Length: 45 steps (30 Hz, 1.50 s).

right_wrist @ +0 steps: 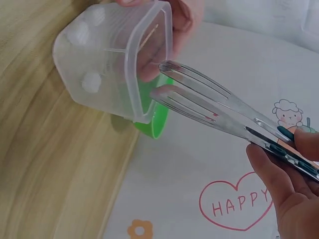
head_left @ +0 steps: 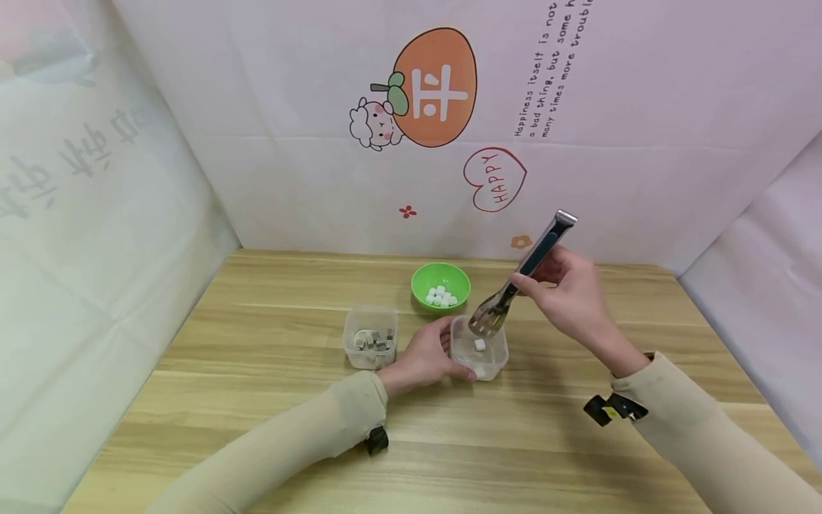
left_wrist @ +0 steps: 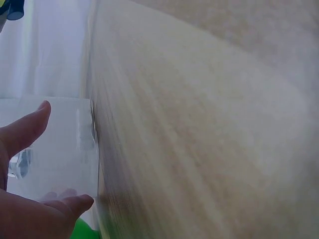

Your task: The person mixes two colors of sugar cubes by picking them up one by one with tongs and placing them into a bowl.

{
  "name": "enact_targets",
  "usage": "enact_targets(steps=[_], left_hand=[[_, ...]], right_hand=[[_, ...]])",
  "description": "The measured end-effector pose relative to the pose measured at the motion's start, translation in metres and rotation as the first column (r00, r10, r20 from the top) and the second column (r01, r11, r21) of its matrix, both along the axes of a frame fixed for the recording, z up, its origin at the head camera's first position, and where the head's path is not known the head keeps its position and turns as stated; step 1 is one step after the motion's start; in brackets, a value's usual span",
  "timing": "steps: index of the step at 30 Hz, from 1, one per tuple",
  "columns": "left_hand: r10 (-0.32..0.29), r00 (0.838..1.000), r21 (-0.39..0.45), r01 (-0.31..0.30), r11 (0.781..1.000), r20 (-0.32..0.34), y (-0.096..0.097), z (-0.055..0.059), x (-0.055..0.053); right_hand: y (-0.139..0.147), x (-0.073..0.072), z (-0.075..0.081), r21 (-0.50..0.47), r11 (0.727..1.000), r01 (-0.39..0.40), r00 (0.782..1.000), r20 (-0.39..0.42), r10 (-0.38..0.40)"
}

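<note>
My right hand point(head_left: 568, 296) holds a pair of metal food tongs point(head_left: 491, 314) with dark grip panels, tilted down over a clear plastic container point(head_left: 497, 364). In the right wrist view the slotted tong heads point(right_wrist: 184, 97) stand slightly apart at the container's opening, with nothing between them. A small white cube point(head_left: 479, 345) lies in this container, and blurred white shapes point(right_wrist: 92, 82) show through its wall. My left hand point(head_left: 424, 357) grips the container from its left side, thumb along the front and fingers at the back. Behind the container stands a green bowl point(head_left: 439, 273) with several white cubes point(head_left: 442, 295).
A second clear plastic container point(head_left: 371, 363), left of my left hand, holds several small metallic pieces point(head_left: 375, 341). All stand on a wood-grain table point(head_left: 289, 442). A white printed cloth point(head_left: 308, 193) rises behind the table's far edge, with more white cloth at both sides.
</note>
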<state>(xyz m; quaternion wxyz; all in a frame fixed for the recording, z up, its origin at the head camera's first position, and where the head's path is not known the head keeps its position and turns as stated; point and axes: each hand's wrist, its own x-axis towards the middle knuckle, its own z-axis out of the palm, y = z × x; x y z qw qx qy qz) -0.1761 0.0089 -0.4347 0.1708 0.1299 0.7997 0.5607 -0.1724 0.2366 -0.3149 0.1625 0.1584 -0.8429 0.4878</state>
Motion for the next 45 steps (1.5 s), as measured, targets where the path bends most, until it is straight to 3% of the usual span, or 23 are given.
enact_targets(steps=[7,15,25,31,45], left_hand=[[-0.007,1.000,0.029,0.007,1.000,0.000,-0.001,-0.002,0.000],[-0.011,1.000,0.018,0.011,1.000,-0.007,-0.002,-0.002,0.000],[-0.014,1.000,0.006,0.014,1.000,-0.005,-0.002,0.000,0.001],[-0.012,1.000,0.017,0.012,1.000,-0.007,-0.002,-0.001,0.001],[-0.017,1.000,-0.003,0.017,1.000,-0.011,-0.003,0.000,0.000]], right_hand=[[-0.001,-0.002,-0.016,0.116,0.993,-0.013,1.000,-0.013,0.015],[-0.007,-0.002,-0.034,0.159,0.986,-0.058,0.997,-0.046,0.066],[-0.013,-0.002,-0.049,0.127,0.987,-0.098,0.992,-0.065,0.107],[-0.013,-0.005,-0.051,0.127,0.989,-0.082,0.994,-0.056,0.090],[-0.015,-0.005,-0.052,0.059,0.998,0.036,0.999,-0.034,-0.034]])
